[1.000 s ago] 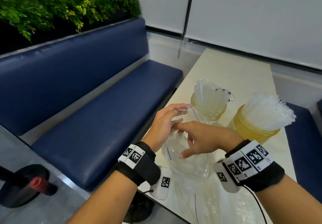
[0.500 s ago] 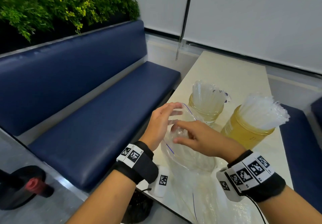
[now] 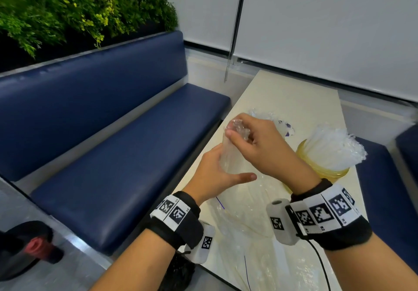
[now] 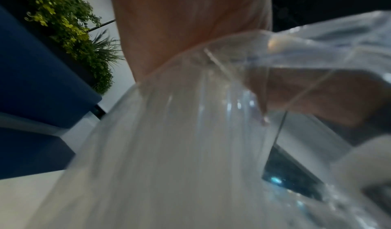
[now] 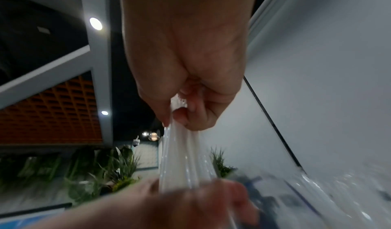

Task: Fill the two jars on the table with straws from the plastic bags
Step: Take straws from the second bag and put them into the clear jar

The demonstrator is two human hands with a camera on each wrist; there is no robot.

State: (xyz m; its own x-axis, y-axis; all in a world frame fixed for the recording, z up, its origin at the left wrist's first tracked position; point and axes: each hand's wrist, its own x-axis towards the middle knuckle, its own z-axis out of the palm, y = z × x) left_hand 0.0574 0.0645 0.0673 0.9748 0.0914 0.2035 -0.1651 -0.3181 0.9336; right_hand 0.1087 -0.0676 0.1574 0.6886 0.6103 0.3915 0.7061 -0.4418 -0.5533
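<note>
Head view: right hand (image 3: 260, 146) pinches upright straws' (image 3: 228, 152) top, left hand (image 3: 214, 173) grips the plastic bag (image 3: 228, 166) directly below.

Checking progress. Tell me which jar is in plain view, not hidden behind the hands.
The yellow jar on the right, packed with straws; the other sits behind the right hand.

Right hand (image 3: 257, 146) raised, fingers curled in a tight grip, left hand (image 3: 217, 173) cupped below, thumb extended

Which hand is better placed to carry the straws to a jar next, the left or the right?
The right hand: its fingers already pinch the top of the straw bundle, nearest the yellow jar. The left hand only holds the bag.
</note>
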